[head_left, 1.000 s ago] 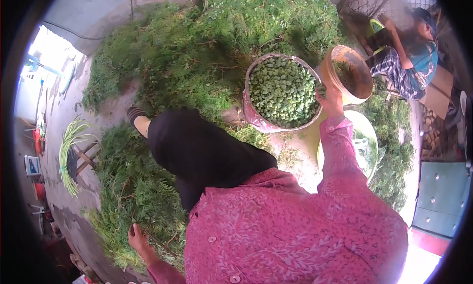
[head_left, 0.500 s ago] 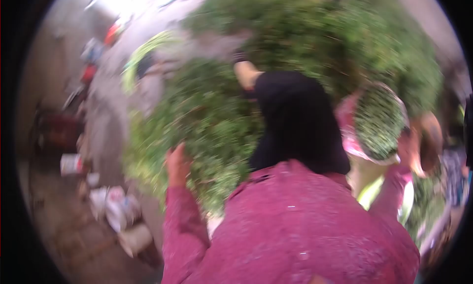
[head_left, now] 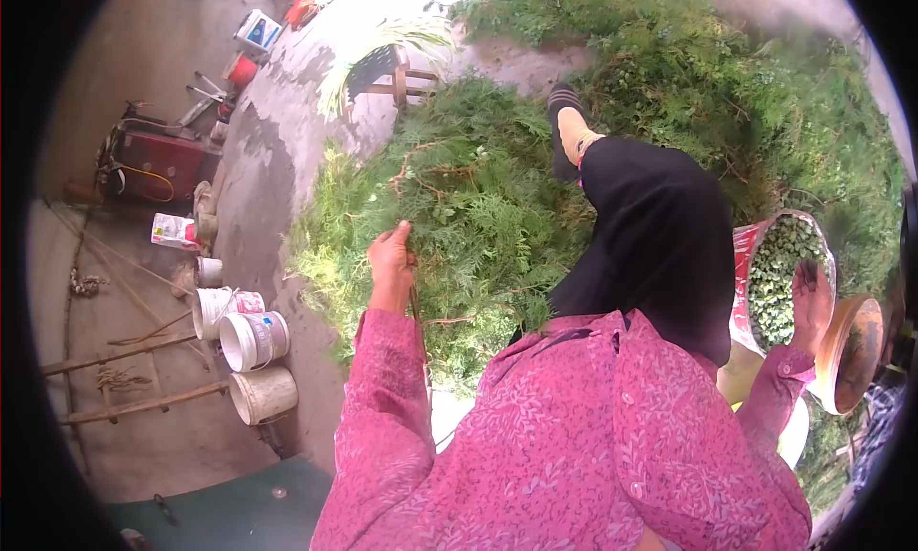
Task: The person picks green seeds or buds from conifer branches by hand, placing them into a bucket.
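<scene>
The right hand (head_left: 813,307), which curls at the rim of the pink bucket (head_left: 746,254) one second ago, is now open there, above the small green pieces (head_left: 776,288) inside; whether it touches them, I cannot tell. Well left of the bucket, the left hand (head_left: 389,264) is closed narrowly on a thin stem (head_left: 414,304). The view has turned toward the leafy branches (head_left: 478,226) left of the bucket, so the attention seems to be there. Farthest left of it stand white pails (head_left: 251,342).
</scene>
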`<state>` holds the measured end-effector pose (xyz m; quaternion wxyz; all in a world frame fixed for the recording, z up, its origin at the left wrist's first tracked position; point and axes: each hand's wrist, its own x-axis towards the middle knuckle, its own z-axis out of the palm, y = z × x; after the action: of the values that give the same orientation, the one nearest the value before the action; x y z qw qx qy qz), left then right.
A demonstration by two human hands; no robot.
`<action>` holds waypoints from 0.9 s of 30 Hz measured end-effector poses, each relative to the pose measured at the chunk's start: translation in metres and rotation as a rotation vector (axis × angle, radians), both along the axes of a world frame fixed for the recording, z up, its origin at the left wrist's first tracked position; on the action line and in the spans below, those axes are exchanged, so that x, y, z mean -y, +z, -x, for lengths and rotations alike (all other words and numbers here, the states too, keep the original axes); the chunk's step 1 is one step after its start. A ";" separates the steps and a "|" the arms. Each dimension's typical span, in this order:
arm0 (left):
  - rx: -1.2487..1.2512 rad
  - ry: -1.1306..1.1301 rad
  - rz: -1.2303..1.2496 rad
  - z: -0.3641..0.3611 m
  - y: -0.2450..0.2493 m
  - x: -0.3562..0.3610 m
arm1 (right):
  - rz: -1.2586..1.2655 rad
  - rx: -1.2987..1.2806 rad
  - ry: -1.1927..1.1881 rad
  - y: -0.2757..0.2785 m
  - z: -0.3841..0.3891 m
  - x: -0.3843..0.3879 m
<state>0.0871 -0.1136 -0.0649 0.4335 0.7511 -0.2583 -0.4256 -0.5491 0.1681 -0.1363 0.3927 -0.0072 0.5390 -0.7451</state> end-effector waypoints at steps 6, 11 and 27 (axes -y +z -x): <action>-0.148 0.005 0.152 -0.023 0.060 -0.007 | 0.109 -0.078 0.165 0.031 -0.040 0.066; -0.135 0.012 0.239 -0.019 0.125 -0.016 | 0.164 -0.148 0.334 0.083 -0.082 0.140; 0.009 -0.207 0.585 0.031 0.242 -0.041 | 0.389 -0.831 1.245 0.169 -0.316 0.249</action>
<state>0.0565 -0.0728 0.1773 0.5844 0.5663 -0.4469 -0.3717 -0.2333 -0.0807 0.0328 0.4963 -0.6570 0.3981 -0.4043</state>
